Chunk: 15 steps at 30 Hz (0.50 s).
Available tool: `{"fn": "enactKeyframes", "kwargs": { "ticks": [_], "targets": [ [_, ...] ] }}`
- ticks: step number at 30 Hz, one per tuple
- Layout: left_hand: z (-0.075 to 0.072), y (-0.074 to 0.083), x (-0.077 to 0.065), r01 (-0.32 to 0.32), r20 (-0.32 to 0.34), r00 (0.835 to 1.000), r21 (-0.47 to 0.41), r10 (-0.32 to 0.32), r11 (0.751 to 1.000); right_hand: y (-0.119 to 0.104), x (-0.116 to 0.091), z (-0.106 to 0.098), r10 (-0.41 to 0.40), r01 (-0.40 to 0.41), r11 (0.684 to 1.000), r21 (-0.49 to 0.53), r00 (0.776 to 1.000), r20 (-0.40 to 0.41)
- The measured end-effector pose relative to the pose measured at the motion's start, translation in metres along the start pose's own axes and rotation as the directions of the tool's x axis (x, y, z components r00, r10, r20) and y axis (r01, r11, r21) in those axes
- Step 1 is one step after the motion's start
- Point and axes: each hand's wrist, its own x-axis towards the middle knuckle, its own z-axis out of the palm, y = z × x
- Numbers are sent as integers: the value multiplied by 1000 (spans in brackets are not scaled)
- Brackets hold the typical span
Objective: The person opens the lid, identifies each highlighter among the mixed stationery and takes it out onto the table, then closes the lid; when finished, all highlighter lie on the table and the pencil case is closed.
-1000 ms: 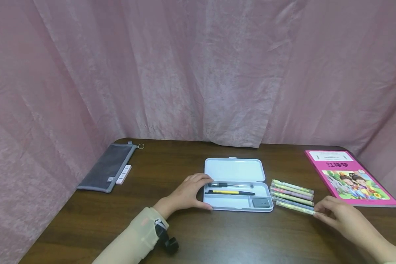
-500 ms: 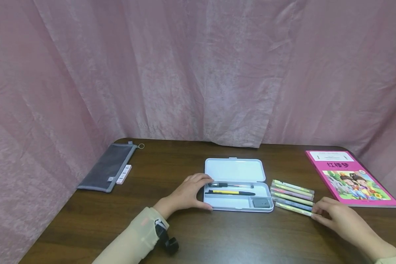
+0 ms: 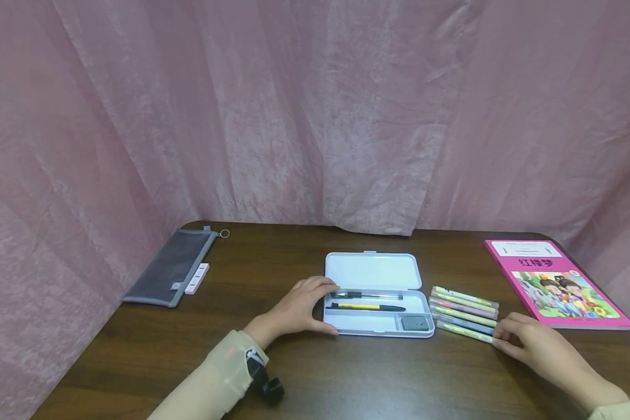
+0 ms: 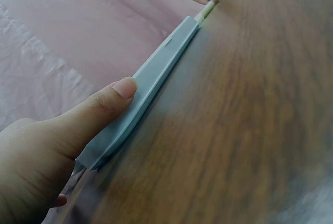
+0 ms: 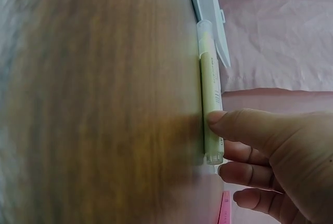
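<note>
An open pale-blue pencil case lies on the table, with a clear pen, a yellow-and-black pen and a dark grey eraser inside. My left hand grips its left end; in the left wrist view the thumb presses the case's front side, while most of the other fingers are hidden. Right of the case, several highlighters lie in a row. With thumb and fingers, my right hand pinches the right end of the nearest one, a yellow-green highlighter.
A pink book lies at the right of the brown table. At the far left are a grey mesh pouch and a small white-and-pink block beside it. Behind the table hangs a pink curtain.
My right hand has shifted a little to the left, and the nearest highlighter has slid with it towards the pencil case. The left hand has stayed in place.
</note>
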Motion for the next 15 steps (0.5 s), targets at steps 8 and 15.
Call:
{"fn": "enactKeyframes", "kwargs": {
  "ticks": [8,15],
  "targets": [
    [-1,2,0,1,3,1000,-6,-1,1000,-1,-1,-1,7,-7,1000,1,1000,-6],
    [0,-2,0,0,-2,1000,-8,0,1000,-3,1,-4,38,-38,999,-2,999,17]
  ]
}}
